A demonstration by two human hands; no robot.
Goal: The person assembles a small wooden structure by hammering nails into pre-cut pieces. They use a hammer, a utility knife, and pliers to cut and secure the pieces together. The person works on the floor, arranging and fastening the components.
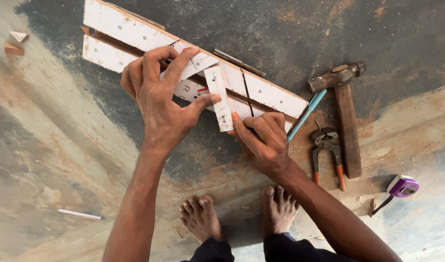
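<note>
Two long white boards (130, 33) lie side by side on the concrete floor, running from upper left to lower right. A short white strip (219, 97) with small holes lies across them. My left hand (159, 99) presses flat on the boards, its thumb against the strip's left edge. My right hand (262, 138) holds a thin dark pencil (247, 92) whose point rests on the boards just right of the strip, while its thumb touches the strip's lower end.
A hammer (343, 104) with a wooden handle lies to the right, a blue pen (307, 114) and orange-handled pincers (327, 153) beside it. A purple tape measure (402, 186) sits far right. A metal rod (238, 62) lies behind the boards. My bare feet (201, 217) are below.
</note>
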